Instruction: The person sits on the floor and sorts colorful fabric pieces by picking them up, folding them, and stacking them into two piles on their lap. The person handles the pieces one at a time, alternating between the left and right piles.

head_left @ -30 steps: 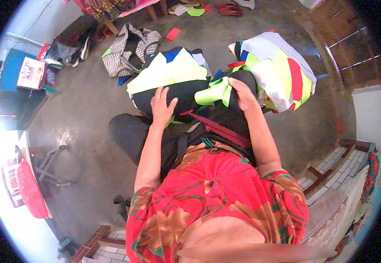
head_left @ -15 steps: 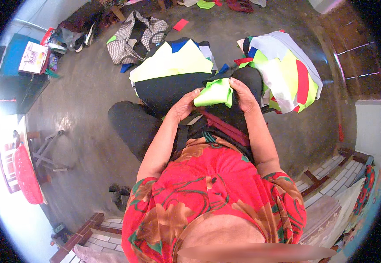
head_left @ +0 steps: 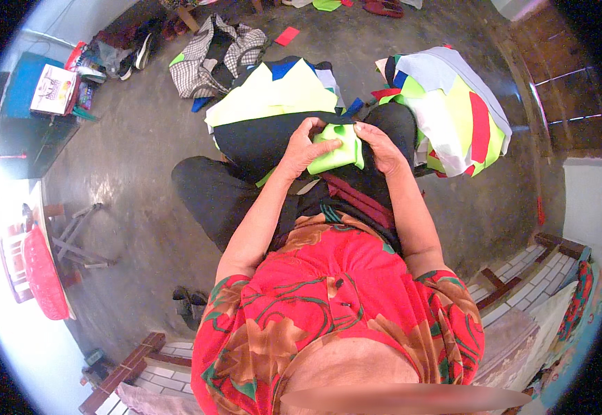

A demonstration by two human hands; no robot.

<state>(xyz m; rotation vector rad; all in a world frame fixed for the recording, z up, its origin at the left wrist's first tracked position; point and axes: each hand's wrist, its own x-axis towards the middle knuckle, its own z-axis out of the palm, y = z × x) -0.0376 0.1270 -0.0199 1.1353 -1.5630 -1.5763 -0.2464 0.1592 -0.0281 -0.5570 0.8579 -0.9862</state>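
Over my lap, a lime-green piece of cloth (head_left: 337, 153) is gripped between both hands. My left hand (head_left: 304, 151) is closed on its left side, with the thumb laid across the front. At the cloth's upper right corner, my right hand (head_left: 382, 148) pinches the edge between thumb and fingers. A dark strip of cloth (head_left: 340, 118) runs along the top edge between the hands; whether it is joined to the green piece I cannot tell. Pale yellow cloth pieces (head_left: 273, 95) lie just beyond my left hand, over black fabric.
A heap of lime, white, grey and red cloth (head_left: 453, 114) sits to the right. Farther off lie a checked bag (head_left: 211, 62) and a red scrap (head_left: 287, 36) on the floor. A box (head_left: 53, 90) rests at the far left. Slatted wooden furniture (head_left: 515, 287) stands nearby on the right.
My left hand has moved up and its thumb now crosses the green cloth's front. The right hand has shifted slightly left. The dark strip shows more along the top.
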